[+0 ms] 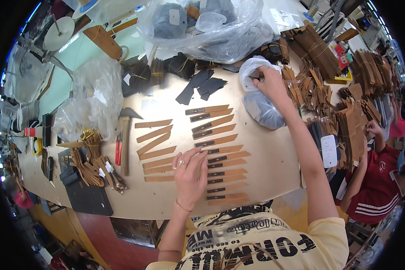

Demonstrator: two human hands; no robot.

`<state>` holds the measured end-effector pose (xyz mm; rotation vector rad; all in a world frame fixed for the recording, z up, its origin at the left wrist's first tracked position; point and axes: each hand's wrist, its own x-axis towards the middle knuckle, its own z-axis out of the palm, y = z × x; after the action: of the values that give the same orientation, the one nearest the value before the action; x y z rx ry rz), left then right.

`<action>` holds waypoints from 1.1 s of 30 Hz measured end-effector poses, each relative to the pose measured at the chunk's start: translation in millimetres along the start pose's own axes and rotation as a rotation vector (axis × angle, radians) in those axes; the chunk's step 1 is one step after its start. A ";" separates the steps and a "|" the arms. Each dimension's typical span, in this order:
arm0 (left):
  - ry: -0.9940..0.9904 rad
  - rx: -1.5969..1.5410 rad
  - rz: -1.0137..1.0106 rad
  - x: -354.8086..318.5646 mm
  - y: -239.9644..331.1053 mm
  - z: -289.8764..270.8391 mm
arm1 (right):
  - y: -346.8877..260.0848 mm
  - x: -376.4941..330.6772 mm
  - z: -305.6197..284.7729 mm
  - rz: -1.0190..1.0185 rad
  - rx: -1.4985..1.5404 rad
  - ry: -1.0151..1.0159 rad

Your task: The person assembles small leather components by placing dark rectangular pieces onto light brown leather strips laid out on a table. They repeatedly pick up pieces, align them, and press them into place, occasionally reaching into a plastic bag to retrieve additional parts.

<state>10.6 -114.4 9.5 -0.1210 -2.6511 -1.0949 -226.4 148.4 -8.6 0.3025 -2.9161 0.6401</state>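
Brown leather strips with dark rectangular pieces on their left ends (pixel 217 159) lie in a column before me. My left hand (pixel 190 173), wearing a ring, hovers over or rests on the left ends of the middle strips. Its fingers are loosely bent and apart, with nothing visible in them. My right hand (pixel 270 83) reaches into the mouth of a white plastic bag (pixel 246 74); its fingers are pinched together at something small and dark that I cannot make out. Below that bag sits a tied clear bag (pixel 262 109) of dark pieces. Plain brown strips (pixel 154 134) form another column to the left.
A hammer (pixel 125 148) and a red-handled tool (pixel 118 150) lie left of the strips. Black pieces (pixel 201 85) and a large clear bag (pixel 207 31) are at the back. Bundled brown strips (pixel 317 81) crowd the right, where a person in red (pixel 373 184) works.
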 end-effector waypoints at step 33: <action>0.004 -0.117 0.111 19.9 26.2 2.5 | 20.6 9.0 7.0 -0.059 -0.156 -0.001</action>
<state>-4.4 -94.5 31.2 -0.2857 -2.5428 -1.2112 -240.4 162.2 -21.5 0.3677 -2.9235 0.4005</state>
